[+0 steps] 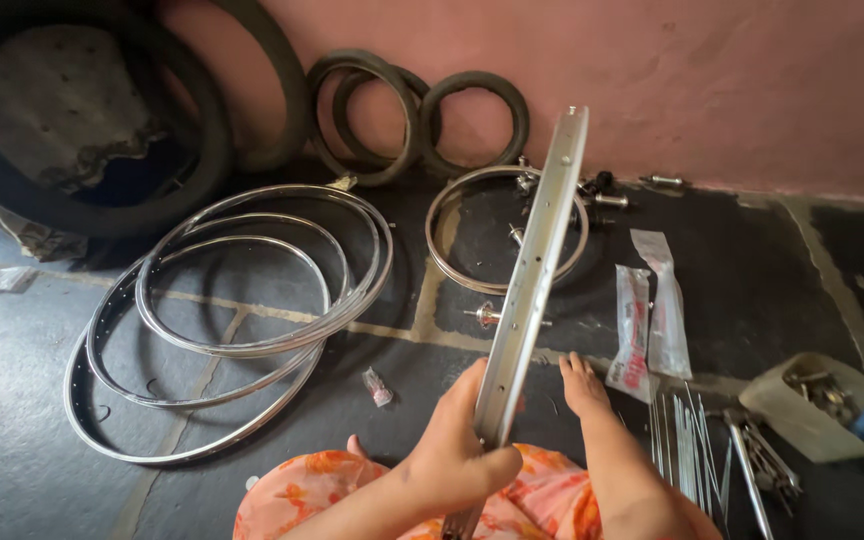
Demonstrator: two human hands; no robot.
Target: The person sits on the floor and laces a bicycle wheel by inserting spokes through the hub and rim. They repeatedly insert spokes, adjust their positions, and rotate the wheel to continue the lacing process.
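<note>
Left hand (pixel 457 455) gripped the bike rim (pixel 532 290) near its lower end, fingers wrapped and clamped on the metal, thumb across the front edge. Rim stood edge-on to cam, tilted slightly right, top end up near the pink wall (pixel 712 90). Right hand (pixel 584 385) sat just right of the rim, fingers straight and together, tips pointed away; not gripping, can't tell if it touched the rim. Left of the held rim: stack of bare rims (pixel 232 320) flat on the floor, well apart. Behind it: single small rim (pixel 452 235) w/ bolts. Right of it: two plastic packets (pixel 647 310), then spokes (pixel 687 445). Open floor between held rim and stack.
</note>
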